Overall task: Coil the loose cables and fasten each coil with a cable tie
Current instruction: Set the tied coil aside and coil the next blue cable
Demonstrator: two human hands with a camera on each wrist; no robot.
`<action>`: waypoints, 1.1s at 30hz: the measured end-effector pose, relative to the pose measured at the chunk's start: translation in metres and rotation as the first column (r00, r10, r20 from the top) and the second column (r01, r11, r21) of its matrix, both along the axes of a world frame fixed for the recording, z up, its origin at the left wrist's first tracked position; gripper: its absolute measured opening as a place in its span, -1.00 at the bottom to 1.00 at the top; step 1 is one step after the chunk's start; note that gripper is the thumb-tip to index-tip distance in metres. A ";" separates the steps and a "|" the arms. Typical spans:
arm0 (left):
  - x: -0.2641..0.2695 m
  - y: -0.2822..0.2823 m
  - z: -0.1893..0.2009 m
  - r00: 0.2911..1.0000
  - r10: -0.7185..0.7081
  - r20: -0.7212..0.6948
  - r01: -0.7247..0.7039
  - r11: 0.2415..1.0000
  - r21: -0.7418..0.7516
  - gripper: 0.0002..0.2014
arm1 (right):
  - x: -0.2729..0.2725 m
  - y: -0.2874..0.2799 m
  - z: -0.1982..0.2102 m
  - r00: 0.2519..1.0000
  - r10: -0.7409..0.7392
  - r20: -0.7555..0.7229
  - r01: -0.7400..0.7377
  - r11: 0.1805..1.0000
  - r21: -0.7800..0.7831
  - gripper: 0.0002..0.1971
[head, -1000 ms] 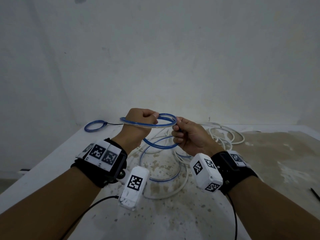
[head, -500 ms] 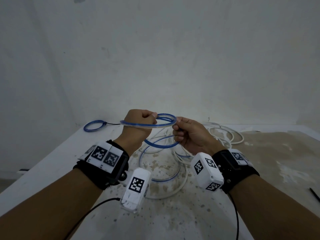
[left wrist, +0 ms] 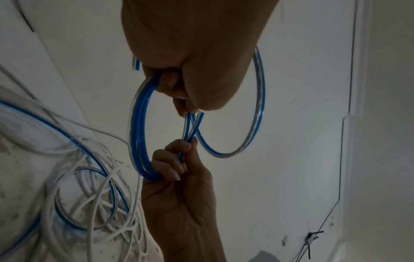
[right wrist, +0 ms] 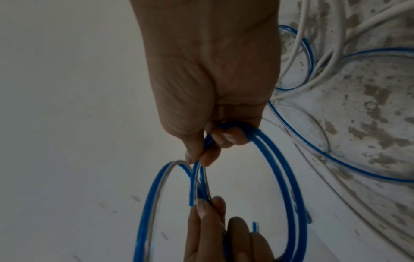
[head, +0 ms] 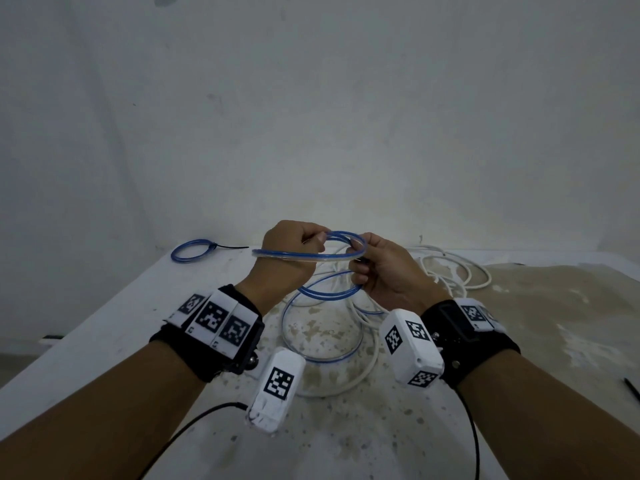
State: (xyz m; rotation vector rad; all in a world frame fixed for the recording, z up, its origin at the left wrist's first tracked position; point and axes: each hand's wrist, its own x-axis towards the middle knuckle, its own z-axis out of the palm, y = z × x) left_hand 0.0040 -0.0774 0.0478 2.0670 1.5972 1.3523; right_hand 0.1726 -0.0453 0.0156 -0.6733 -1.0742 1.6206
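I am working over the table (head: 104,327), and everything here sits relative to it: the wall rising behind its far edge, the white cables (head: 457,271) sprawling loose on its middle and far right, and a finished blue coil (head: 189,250) already cinched with a black tie (head: 228,247) lying at its far left corner. Above the table's centre I am holding the blue cable (head: 311,256) in a raised ring, the rest of it trailing down in wide loops onto the surface. My left hand (head: 287,251) is curling tight around the ring's near-left side; my right hand (head: 384,271) is gripping the opposite side, its thumb and forefinger pinching the crossing strands. Compared with a second ago, both hands are sitting almost where they were, with the ring barely shifting, so I am judging that this turn is only being settled, not added to. That leaves several loose loops still to gather before a tie can go on. A cut end (right wrist: 192,200) is poking free beside my left fingertips (right wrist: 205,212).
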 end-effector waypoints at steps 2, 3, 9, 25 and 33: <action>0.001 0.000 0.000 0.999 -0.049 -0.021 0.050 0.999 0.009 -0.77 | -0.002 -0.001 0.000 1.000 -0.029 -0.011 0.029 1.000 0.007 -0.78; 0.002 -0.001 -0.001 0.998 -0.068 -0.003 0.068 0.998 0.006 -0.75 | -0.003 -0.003 0.000 0.999 -0.045 -0.007 0.045 0.999 0.014 -0.79; 0.002 0.002 0.000 1.000 0.026 0.016 -0.028 0.988 0.152 -0.73 | -0.009 -0.010 0.006 1.000 -0.018 -0.011 0.018 1.000 0.011 -0.78; -0.015 0.004 0.011 0.963 0.102 0.248 -0.153 0.969 0.194 -0.72 | 0.016 -0.002 0.026 0.888 0.016 0.460 -0.105 0.980 0.168 -0.78; -0.019 0.005 0.015 0.947 0.090 0.307 -0.142 0.979 0.149 -0.73 | 0.014 0.002 0.007 0.822 -0.029 0.569 -0.089 0.980 0.179 -0.78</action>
